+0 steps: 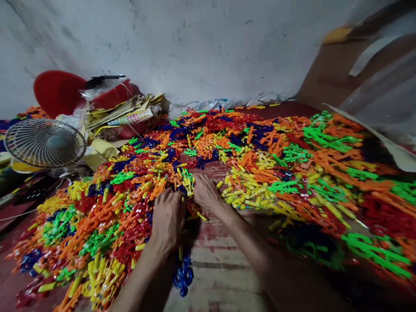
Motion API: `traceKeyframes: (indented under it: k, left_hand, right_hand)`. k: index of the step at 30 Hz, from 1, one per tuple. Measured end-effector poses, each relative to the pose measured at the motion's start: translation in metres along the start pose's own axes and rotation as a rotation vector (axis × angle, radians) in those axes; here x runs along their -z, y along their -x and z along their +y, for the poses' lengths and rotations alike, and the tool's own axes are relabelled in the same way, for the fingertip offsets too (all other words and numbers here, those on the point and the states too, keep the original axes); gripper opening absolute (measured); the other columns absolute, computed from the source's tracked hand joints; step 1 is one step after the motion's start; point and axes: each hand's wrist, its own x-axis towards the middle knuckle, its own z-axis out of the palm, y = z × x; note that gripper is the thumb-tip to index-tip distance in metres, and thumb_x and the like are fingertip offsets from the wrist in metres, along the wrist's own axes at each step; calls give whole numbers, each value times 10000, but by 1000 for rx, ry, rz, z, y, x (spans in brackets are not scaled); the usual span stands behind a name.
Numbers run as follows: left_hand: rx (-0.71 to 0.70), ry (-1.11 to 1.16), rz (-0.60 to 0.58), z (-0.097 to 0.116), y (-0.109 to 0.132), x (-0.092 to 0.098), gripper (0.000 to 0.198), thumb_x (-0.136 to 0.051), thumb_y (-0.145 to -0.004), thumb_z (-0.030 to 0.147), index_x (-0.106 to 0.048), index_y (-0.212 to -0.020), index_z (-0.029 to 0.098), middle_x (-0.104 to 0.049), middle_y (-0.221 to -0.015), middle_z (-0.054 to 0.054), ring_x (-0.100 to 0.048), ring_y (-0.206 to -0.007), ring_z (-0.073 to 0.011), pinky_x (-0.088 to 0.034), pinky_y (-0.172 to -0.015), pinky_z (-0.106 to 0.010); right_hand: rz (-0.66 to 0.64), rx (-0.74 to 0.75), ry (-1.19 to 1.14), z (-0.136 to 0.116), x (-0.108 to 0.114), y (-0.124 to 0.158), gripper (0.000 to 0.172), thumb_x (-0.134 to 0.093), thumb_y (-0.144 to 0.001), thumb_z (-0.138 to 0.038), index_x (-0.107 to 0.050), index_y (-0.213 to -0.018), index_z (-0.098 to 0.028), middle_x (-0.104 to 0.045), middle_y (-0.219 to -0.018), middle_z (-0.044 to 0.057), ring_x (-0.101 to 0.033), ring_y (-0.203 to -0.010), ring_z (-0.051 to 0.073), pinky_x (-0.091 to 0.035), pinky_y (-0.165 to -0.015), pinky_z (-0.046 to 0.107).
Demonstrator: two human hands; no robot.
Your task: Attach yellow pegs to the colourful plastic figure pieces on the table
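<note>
Heaps of glossy plastic pieces in orange, red, green, yellow and dark blue lie across the floor. My left hand (169,219) reaches into the near edge of the left heap (107,221); its fingers curl downward and their tips are hidden. Close beside it, my right hand (205,190) bends in from the right, fingers closed together by a small cluster of yellow and green pieces (186,177). What either hand grips cannot be made out. Below my left hand is a dark blue plastic piece (183,275) over the bare floor. Yellow tube-shaped pieces (248,190) lie right of my right hand.
A round fan (45,143) stands at the left. Behind it are a red basin (58,93) and stacked yellowish paper or card (120,110). A brown cardboard box (338,69) with clear plastic sheeting is at the right. A stained wall (208,52) closes the back.
</note>
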Motion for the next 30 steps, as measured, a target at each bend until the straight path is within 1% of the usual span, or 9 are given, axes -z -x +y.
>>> traceKeyframes:
  k: [3, 5, 7, 10, 16, 20, 24, 26, 30]
  left_hand:
    - [-104, 16, -113, 13, -4, -19, 271, -513, -918, 185, -640, -1158, 181, -681, -1235, -113, -451, -1354, -329, -327, -1121, -489]
    - [-126, -4, -235, 22, -17, -31, 311, -492, -918, 154, -615, -1204, 158, -632, -1325, -135, -409, -1392, -347, -272, -1152, -542]
    - [-141, -19, -328, 27, -31, -41, 339, -467, -923, 132, -593, -1238, 130, -616, -1341, -162, -423, -1380, -358, -241, -1158, -582]
    - [-173, -30, -381, 20, -41, -50, 338, -452, -931, 138, -592, -1238, 129, -659, -1249, -164, -492, -1309, -354, -214, -1157, -613]
    - [-182, -28, -318, -15, -35, -63, 297, -459, -948, 219, -639, -1180, 171, -654, -1246, -137, -496, -1272, -309, -197, -1171, -565]
    - [-147, -33, -280, -26, -34, -64, 309, -457, -929, 194, -664, -1157, 168, -663, -1223, -143, -485, -1274, -311, -163, -1182, -561]
    - [-138, -31, -276, -16, -36, -57, 288, -440, -921, 171, -698, -1048, 180, -705, -1079, -139, -553, -1176, -328, -133, -1164, -632]
    - [-114, -44, -273, -5, -44, -55, 321, -414, -929, 165, -694, -1086, 175, -712, -1024, -146, -607, -1080, -319, -182, -1150, -627]
    - [-78, -88, -240, 16, -88, -62, 397, -405, -934, 188, -617, -1267, 146, -664, -1176, -195, -570, -1170, -339, -340, -1085, -521]
  right_hand:
    - [-22, -2, 31, 9, -18, -9, 390, -463, -881, -90, -570, -1256, -87, -644, -1191, 181, -565, -1080, 267, -438, -911, 388]
    - [-43, 51, 57, 16, -26, -7, 418, -525, -864, -111, -575, -1279, -129, -619, -1291, 160, -554, -1142, 254, -429, -944, 374]
    - [-45, 89, 94, 22, -30, -3, 458, -553, -852, -107, -577, -1304, -176, -575, -1386, 137, -536, -1194, 257, -417, -974, 383]
    - [-20, 80, 161, 28, -34, 4, 403, -501, -879, -81, -628, -1245, -190, -616, -1322, 149, -559, -1147, 293, -432, -933, 430]
    - [49, 99, 253, 35, -39, 19, 326, -473, -933, -101, -648, -1206, -136, -662, -1214, 171, -576, -1120, 285, -436, -976, 444]
    - [128, 112, 298, 37, -33, 43, 306, -474, -939, -90, -666, -1175, -122, -675, -1176, 166, -596, -1081, 268, -449, -936, 398]
    - [222, 128, 330, 42, -24, 75, 215, -503, -942, -165, -696, -1028, -128, -686, -958, 130, -605, -921, 262, -428, -945, 452]
    - [287, 125, 347, 45, -24, 88, 197, -495, -938, -185, -684, -899, -147, -662, -857, 104, -588, -856, 255, -406, -967, 486]
    - [410, 100, 346, 47, -25, 102, 184, -467, -911, -152, -644, -862, -166, -663, -853, 101, -572, -841, 254, -418, -927, 456]
